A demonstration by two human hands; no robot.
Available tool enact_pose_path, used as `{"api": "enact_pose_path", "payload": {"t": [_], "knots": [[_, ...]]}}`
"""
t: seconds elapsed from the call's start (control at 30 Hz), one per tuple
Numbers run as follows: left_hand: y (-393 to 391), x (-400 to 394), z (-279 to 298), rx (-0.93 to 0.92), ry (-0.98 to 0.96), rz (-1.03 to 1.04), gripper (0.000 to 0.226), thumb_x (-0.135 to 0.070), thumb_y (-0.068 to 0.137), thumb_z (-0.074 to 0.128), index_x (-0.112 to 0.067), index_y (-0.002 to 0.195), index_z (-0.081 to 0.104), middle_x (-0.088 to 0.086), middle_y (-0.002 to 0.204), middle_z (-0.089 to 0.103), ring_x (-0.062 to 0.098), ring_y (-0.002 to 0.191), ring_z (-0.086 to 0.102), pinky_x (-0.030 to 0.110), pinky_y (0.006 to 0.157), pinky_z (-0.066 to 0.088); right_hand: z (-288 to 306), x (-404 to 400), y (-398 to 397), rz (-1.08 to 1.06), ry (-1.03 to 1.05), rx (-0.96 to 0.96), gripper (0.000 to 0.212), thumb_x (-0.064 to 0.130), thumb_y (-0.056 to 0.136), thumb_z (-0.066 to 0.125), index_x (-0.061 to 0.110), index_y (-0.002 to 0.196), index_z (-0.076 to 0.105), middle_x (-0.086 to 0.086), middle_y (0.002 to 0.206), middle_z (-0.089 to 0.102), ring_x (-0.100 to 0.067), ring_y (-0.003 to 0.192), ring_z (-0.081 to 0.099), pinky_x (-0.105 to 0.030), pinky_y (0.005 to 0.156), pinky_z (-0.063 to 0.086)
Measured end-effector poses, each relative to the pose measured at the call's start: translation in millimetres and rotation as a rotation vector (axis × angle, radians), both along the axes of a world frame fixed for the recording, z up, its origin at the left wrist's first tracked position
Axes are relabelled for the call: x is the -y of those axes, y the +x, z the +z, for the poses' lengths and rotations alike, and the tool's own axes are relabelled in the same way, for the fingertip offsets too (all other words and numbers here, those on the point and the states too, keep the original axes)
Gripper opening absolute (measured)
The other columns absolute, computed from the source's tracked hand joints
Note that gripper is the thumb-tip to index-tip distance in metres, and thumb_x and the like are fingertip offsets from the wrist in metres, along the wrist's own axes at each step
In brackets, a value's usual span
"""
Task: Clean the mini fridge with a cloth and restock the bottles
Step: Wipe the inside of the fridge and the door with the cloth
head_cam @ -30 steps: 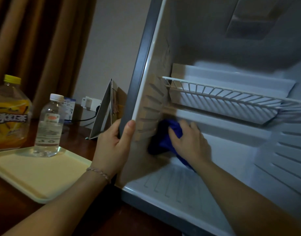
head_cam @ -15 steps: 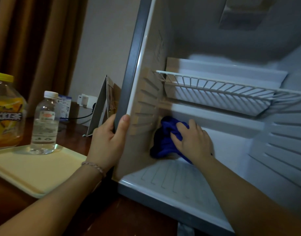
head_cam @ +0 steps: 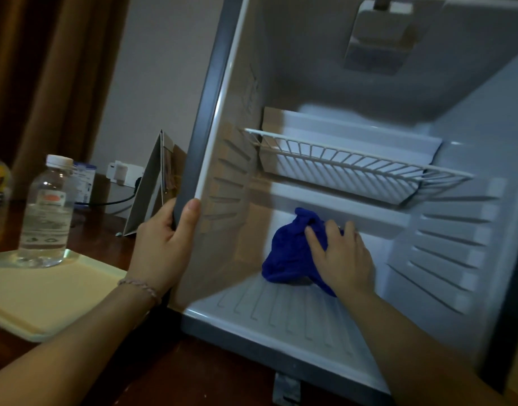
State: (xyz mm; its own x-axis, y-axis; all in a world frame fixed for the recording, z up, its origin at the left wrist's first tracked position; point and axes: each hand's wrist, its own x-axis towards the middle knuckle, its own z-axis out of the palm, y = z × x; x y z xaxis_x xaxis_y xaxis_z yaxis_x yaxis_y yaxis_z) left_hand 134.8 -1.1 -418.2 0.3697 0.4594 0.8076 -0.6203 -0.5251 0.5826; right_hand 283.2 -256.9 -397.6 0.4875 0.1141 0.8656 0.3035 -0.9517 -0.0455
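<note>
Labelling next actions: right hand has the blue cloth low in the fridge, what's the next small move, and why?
Probably sweep the blue cloth forward across the ribbed fridge floor. The right hand presses it at the back, the left hand steadies the fridge's edge, and the water bottle waits on the tray.

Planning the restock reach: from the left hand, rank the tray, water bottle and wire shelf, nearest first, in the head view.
From the left hand:
1. Tray, just left of it.
2. Water bottle, farther left, on the tray.
3. Wire shelf, up right, inside the fridge.

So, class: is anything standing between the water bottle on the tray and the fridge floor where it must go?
Yes. The right hand presses the blue cloth onto the fridge floor, filling part of it. The left hand grips the fridge's near edge, between the water bottle and the opening.
</note>
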Motion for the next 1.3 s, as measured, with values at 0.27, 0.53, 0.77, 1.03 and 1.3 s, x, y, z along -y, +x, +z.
{"api": "enact_pose_path", "payload": {"t": [0.27, 0.53, 0.77, 1.03, 1.3], "knots": [[0, -1, -1, 0.028, 0.008, -0.031, 0.024, -0.042, 0.093, 0.045, -0.027, 0.076, 0.052, -0.006, 0.062, 0.059, -0.006, 0.058, 0.059, 0.008, 0.050, 0.043, 0, -53, 16, -0.022, -0.179, 0.177, 0.046, 0.056, 0.093, 0.036, 0.019, 0.105, 0.062, -0.015, 0.106, 0.052, -0.035, 0.093, 0.050, -0.048, 0.071, 0.041], [5, -4, -4, 0.066, 0.036, 0.005, 0.025, -0.045, 0.092, 0.044, -0.029, 0.075, 0.053, -0.006, 0.063, 0.059, -0.001, 0.060, 0.059, 0.009, 0.052, 0.044, -12, -62, 24, 0.142, -0.426, 0.114, 0.039, 0.039, 0.084, 0.048, 0.047, 0.120, 0.061, -0.001, 0.133, 0.048, -0.032, 0.113, 0.040, -0.059, 0.074, 0.036], [3, -1, -2, 0.049, 0.040, 0.047, 0.026, -0.046, 0.092, 0.043, -0.031, 0.071, 0.048, -0.011, 0.061, 0.051, -0.008, 0.056, 0.054, 0.007, 0.052, 0.039, -1, -48, 3, 0.185, -0.557, -0.257, 0.076, 0.091, 0.078, 0.031, 0.051, 0.142, 0.034, 0.010, 0.158, 0.005, -0.028, 0.138, 0.010, -0.062, 0.102, 0.019], [5, -4, -4, -0.015, 0.026, 0.050, 0.033, -0.054, 0.090, 0.041, -0.028, 0.074, 0.053, -0.008, 0.065, 0.060, -0.001, 0.059, 0.057, 0.017, 0.053, 0.039, -11, -43, 5, 0.120, -0.525, -0.214, 0.072, 0.090, 0.076, 0.038, 0.052, 0.137, 0.036, 0.008, 0.144, 0.023, -0.029, 0.126, 0.029, -0.052, 0.096, 0.042], [7, -4, -5, 0.014, 0.028, 0.063, 0.036, -0.053, 0.093, 0.042, -0.026, 0.070, 0.049, -0.004, 0.058, 0.055, 0.005, 0.053, 0.053, 0.015, 0.049, 0.041, -21, -42, 30, 0.154, -0.543, 0.089, 0.050, 0.074, 0.083, 0.040, 0.037, 0.110, 0.062, -0.003, 0.112, 0.049, -0.032, 0.093, 0.052, -0.042, 0.063, 0.048]]}}
